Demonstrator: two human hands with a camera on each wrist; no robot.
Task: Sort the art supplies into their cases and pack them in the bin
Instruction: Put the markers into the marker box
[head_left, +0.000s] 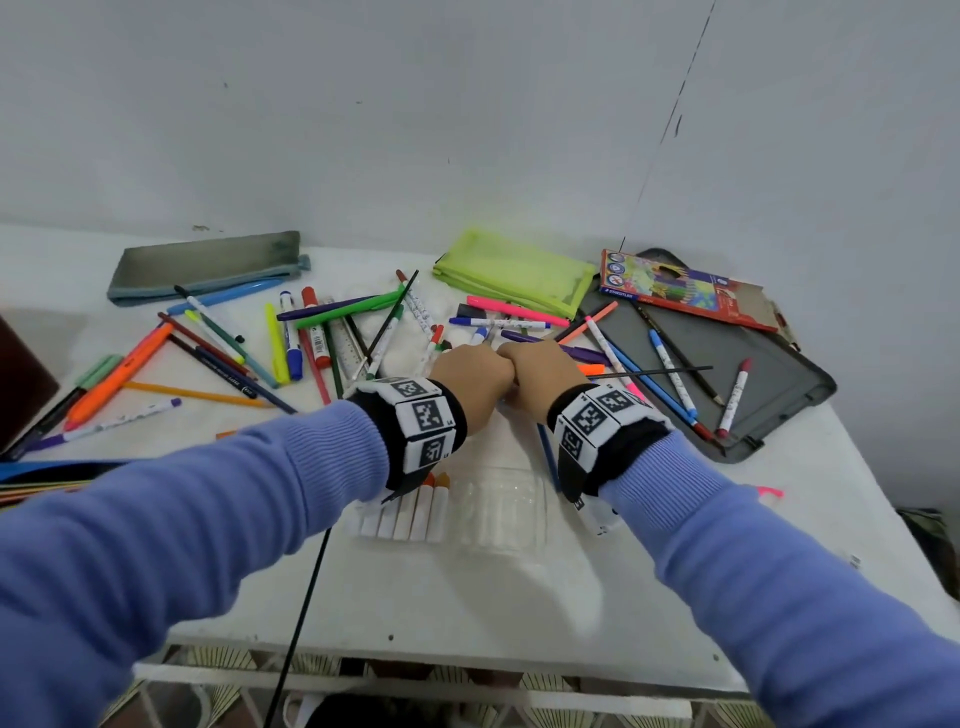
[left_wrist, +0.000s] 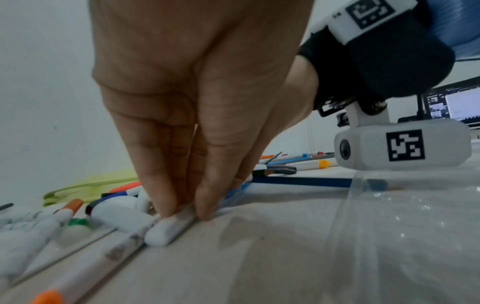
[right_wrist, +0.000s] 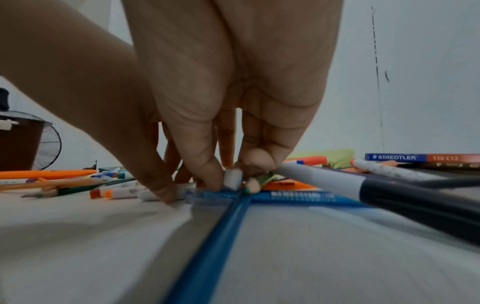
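Two hands meet knuckle to knuckle in the middle of the white table (head_left: 519, 597), among a scatter of markers, pens and pencils. Her left hand (head_left: 470, 382) points its fingers straight down, and thumb and fingertips (left_wrist: 166, 197) pinch the end of a white marker (left_wrist: 162, 231) that lies flat on the tabletop. Her right hand (head_left: 543, 376) reaches down just beside it; thumb and forefinger (right_wrist: 197, 164) nip a small white cap (right_wrist: 233, 179), right above a blue pencil (right_wrist: 207, 246) and a green pencil tip.

Behind the hands, a lime green mesh pouch (head_left: 514, 273) lies near the wall, with a grey zip case (head_left: 208, 265) well to its left. To the right, a Staedtler coloured pencil box (head_left: 680, 288) rests on the far edge of an open dark grey case (head_left: 779, 384) that already has a few pens and a pencil lying in it. Nearest the table's front edge sits a clear plastic tray (head_left: 498, 512), with a row of white markers (head_left: 402, 514) touching its left side.
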